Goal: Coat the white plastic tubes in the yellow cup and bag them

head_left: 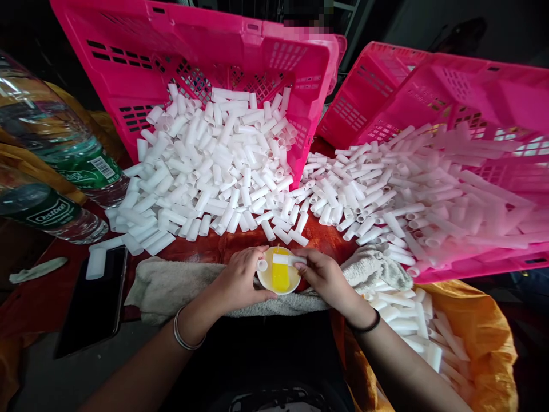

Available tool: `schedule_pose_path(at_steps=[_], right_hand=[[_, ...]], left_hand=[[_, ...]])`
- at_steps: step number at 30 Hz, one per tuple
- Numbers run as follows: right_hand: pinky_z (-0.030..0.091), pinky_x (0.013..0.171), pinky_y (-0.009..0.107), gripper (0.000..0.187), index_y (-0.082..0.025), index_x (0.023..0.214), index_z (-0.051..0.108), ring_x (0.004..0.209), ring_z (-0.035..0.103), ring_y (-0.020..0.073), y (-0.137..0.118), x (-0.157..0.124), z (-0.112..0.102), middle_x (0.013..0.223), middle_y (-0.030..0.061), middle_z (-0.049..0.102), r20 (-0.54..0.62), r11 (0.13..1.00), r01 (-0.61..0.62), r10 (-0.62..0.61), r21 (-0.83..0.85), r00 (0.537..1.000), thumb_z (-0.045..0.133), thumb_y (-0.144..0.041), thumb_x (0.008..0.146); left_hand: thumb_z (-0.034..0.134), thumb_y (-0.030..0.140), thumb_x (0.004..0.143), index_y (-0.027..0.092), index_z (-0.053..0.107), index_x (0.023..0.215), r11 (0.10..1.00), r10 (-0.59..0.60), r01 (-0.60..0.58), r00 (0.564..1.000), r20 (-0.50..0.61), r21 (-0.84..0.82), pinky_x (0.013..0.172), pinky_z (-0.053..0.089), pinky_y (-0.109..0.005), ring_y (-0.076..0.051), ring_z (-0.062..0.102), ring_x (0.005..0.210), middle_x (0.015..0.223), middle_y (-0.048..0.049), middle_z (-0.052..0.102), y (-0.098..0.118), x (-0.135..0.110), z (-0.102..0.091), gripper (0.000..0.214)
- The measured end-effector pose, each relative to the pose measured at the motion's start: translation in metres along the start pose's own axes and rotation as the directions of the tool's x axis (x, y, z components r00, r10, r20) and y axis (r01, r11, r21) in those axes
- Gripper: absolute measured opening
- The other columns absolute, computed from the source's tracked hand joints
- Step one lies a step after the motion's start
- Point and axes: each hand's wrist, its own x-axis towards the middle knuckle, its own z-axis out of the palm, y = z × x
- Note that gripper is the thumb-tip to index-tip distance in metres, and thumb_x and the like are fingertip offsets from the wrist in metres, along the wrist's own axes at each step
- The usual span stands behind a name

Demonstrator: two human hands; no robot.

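Note:
At the table's near edge, my left hand (pixel 241 278) curls round the side of a small white bowl (pixel 263 280) and has a short white plastic tube (pixel 261 265) at its fingertips. Inside the bowl is something bright yellow (pixel 281 278); whether it is liquid or a solid piece I cannot tell. My right hand (pixel 322 274) pinches another white tube (pixel 282 259), which lies level across the top of the bowl, over the yellow. Just beyond both hands spreads a big heap of similar white tubes (pixel 214 166).
Two pink crates (pixel 193 34) (pixel 454 86) lie tipped with tubes spilling out. Bottles (pixel 92 166) and a phone (pixel 94 303) are at left. A grey towel (pixel 175 286) lines the near edge. An orange sack (pixel 493 326) holding tubes sits at lower right.

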Motion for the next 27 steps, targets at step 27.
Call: schedule_pose_path(at_steps=[27], right_hand=[[0.059,0.088,0.042,0.019,-0.024,0.105,0.063,0.105,0.066,0.0235,0.002,-0.015,-0.033,0.11,0.0081,0.067,0.001,0.879,0.376,-0.393,-0.292,0.92,0.049,-0.013,0.097]], left_hand=[[0.073,0.045,0.078,0.019,0.047,0.113,0.998,0.036,-0.033,0.997,-0.062,0.052,0.103,0.048,-0.054,-0.036,0.054,0.126,0.129,-0.0184,0.056,0.002,0.003,-0.01,0.05]])
